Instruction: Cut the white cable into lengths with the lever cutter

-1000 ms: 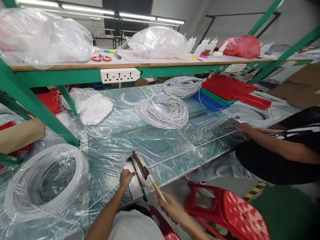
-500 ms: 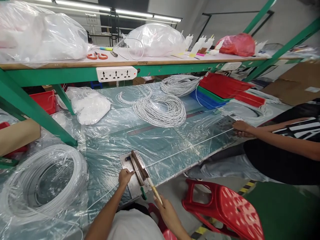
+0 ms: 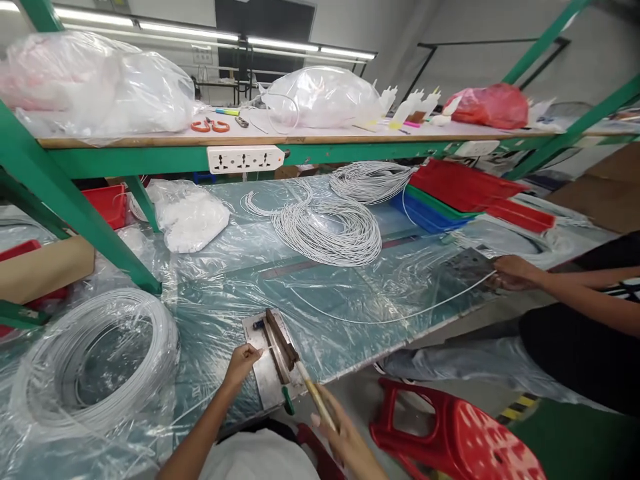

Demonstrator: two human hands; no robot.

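Observation:
My left hand (image 3: 244, 363) is closed in a pinch on a thin white tube (image 3: 267, 349), whose short end points toward the blade of a lever cutter (image 3: 281, 347). The tube trails back under my left forearm to the lower left. My right hand (image 3: 343, 427) is around the cutter's long yellowish handle (image 3: 320, 403), with the thumb on its near side. The cutter sits on a metal base plate (image 3: 267, 387) at the bench's front edge. A separate cut length of white tube (image 3: 370, 323) curves across the bench, its far end in a co-worker's hand (image 3: 515, 272).
A big tube coil (image 3: 165, 340) lies at left. Coiled white lengths (image 3: 327, 257) and stacked red, green and blue trays (image 3: 430, 217) lie behind. A green-framed shelf (image 3: 165, 160) spans above; a red stool (image 3: 450, 427) stands at lower right.
The tube that ran taut from the cutter to the co-worker is now severed and hangs in a curve with a free end. My left hand moved slightly left; my right hand shifted a little down.

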